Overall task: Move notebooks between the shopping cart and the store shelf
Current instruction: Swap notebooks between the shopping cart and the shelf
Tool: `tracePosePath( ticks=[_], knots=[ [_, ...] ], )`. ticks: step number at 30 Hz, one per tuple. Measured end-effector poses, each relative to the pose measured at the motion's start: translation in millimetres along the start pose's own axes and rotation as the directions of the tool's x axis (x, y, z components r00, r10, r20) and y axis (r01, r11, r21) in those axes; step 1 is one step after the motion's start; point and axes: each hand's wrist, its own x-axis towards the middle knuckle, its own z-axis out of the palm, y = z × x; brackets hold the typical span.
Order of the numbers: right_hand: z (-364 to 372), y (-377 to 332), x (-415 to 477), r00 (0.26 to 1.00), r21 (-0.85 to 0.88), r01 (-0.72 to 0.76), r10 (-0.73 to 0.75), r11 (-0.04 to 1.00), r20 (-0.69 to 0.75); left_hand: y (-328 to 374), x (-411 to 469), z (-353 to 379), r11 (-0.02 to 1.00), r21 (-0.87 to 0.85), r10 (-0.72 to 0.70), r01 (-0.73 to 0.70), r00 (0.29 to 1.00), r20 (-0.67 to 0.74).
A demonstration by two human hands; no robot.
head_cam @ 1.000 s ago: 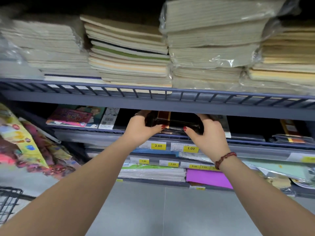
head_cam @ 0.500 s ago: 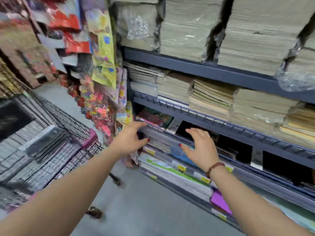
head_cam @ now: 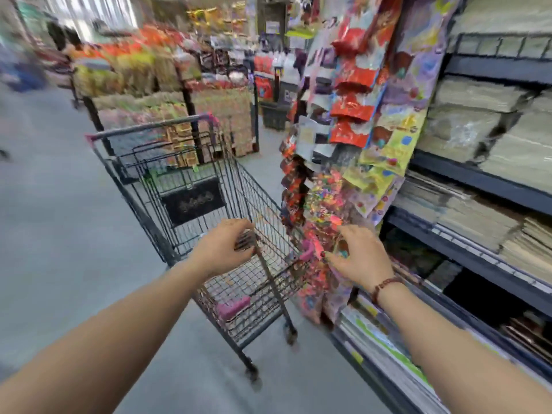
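**Both hands near the cart, one notebook inside**

The shopping cart point(head_cam: 149, 127) stood in the aisle left of centre, its long side running away from the person. Inside it a black notebook point(head_cam: 192, 201) with gold lettering leaned on its long edge against the far part of the basket. Its long axis ran across the cart and its cover faced the person. It looked flat, stiff and probably light, so I judge it best taken by the upper long edge, thumb on the cover, or by both short ends.

The left hand point(head_cam: 221, 252) was over the near end of the cart with fingers curled downward. Because of blur, I cannot tell if it gripped the wire rim or nothing. Right of the cart hung colourful packets point(head_cam: 352, 115). In front of them the right hand point(head_cam: 363, 256) was spread wide and held nothing. At the far right, the store shelf point(head_cam: 478, 181) carried stacks of notebooks point(head_cam: 478, 218), lying flat with their edges outward.
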Motion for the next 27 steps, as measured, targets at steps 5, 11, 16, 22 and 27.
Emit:
tracePosePath(
  ticks=[5, 11, 16, 22, 27],
  knots=[
    [20.5, -96.1, 22.2, 0.998, 0.047, 0.053, -0.052, 0.997, -0.027, -83.3, -41.6, -51.0, 0.997, 0.028, -0.072, 0.075, 0.994, -0.077],
    [48.6, -168.4, 53.2, 0.994, 0.042, 0.107, -0.108, 0.993, 0.025, -147.8, -54.4, -75.9, 0.99, 0.024, -0.133, 0.136, 0.987, -0.091],
    [77.8, -200.8, 97.0, 0.989, 0.016, 0.134, -0.135, 0.991, 0.069, -192.8, -36.8, -79.0, 0.988, -0.003, -0.155, 0.156, 0.981, -0.117],
    [110.5, -227.8, 170.2, 0.986, 0.05, 0.148, -0.151, 0.988, 0.065, -240.5, 16.4, -84.4, 0.983, 0.003, -0.183, 0.184, 0.98, -0.081],
    [131.4, -245.5, 223.9, 0.985, 0.075, 0.126, -0.134, 0.989, 0.112, -275.2, 62.1, -87.6, 0.987, 0.017, -0.158, 0.159, 0.986, -0.058]
  ],
)
